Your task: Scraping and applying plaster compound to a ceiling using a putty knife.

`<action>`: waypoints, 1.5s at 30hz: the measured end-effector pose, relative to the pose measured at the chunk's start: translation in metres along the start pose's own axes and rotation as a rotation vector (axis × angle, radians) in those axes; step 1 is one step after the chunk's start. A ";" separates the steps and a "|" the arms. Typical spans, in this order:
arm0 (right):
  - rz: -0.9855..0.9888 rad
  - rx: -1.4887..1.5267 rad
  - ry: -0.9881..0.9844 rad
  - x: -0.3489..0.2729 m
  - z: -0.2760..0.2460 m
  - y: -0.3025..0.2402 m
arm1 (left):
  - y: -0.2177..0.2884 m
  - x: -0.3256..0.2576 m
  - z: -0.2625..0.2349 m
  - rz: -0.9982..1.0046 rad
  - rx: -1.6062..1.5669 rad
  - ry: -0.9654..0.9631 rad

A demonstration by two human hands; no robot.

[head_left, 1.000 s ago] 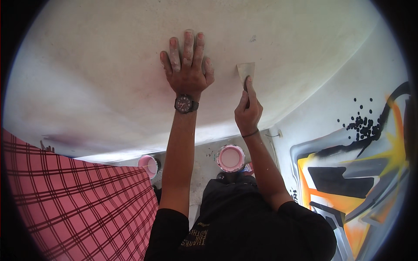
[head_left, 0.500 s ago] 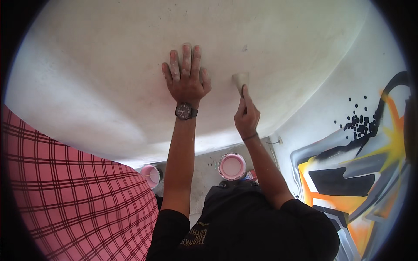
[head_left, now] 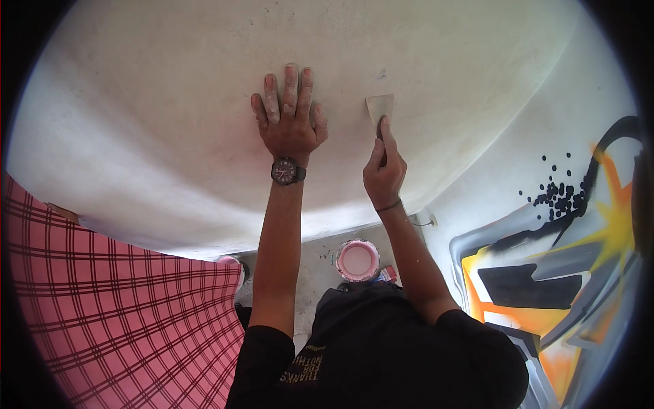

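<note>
left hand still spread flat on the white wall, right hand pinching the little scraper, barely shifted since a second ago, so mid-smoothing

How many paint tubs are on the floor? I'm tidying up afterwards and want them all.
1 shows whole: an open pink-rimmed tub on the floor below the right forearm. A pink edge beside the plaid cloth may be another, mostly hidden.

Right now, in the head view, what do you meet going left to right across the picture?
Pink plaid cloth → left hand, flat on the white wall → paint can → right hand holding a scraper → orange and black graffiti.
</note>
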State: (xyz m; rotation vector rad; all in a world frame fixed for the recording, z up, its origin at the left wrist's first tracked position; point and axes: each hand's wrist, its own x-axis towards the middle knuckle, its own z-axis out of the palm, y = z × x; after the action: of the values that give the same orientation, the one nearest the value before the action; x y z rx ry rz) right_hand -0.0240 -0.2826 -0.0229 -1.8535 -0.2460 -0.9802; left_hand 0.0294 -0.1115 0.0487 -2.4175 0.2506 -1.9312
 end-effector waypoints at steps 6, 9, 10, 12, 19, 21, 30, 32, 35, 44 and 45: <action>-0.027 -0.039 -0.018 -0.010 0.000 0.013 | -0.001 0.001 0.001 -0.003 0.002 0.001; -0.006 -0.008 -0.005 0.003 -0.005 -0.001 | -0.003 -0.001 -0.002 -0.001 -0.006 -0.007; -0.005 0.009 -0.004 0.006 -0.004 -0.003 | -0.004 0.000 -0.002 0.000 -0.013 -0.001; -0.016 -0.015 -0.028 -0.004 -0.005 0.005 | -0.009 0.001 -0.001 0.014 -0.019 0.007; 0.034 0.008 -0.025 -0.017 0.013 -0.024 | -0.033 0.003 -0.012 0.004 0.012 0.003; 0.024 -0.002 -0.042 -0.017 0.015 -0.024 | -0.038 0.003 -0.015 -0.019 0.003 -0.008; 0.002 -0.015 -0.029 -0.014 0.024 -0.031 | -0.020 -0.003 -0.009 -0.193 -0.027 0.020; -0.023 -0.027 -0.021 -0.016 0.024 -0.025 | -0.021 -0.002 -0.007 -0.192 -0.024 0.026; -0.029 -0.065 -0.062 -0.019 0.023 -0.025 | -0.022 -0.003 -0.006 -0.189 -0.016 0.049; -0.085 -0.072 -0.020 -0.016 0.029 -0.033 | -0.028 0.000 -0.012 -0.195 0.008 0.038; -0.070 -0.059 -0.006 -0.012 0.030 -0.038 | -0.029 -0.001 -0.011 -0.198 -0.003 0.027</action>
State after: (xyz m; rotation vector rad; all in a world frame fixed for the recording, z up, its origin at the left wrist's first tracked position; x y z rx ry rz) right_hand -0.0375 -0.2353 -0.0117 -1.9128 -0.2900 -1.0393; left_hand 0.0211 -0.0820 0.0543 -2.5051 0.0141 -2.0415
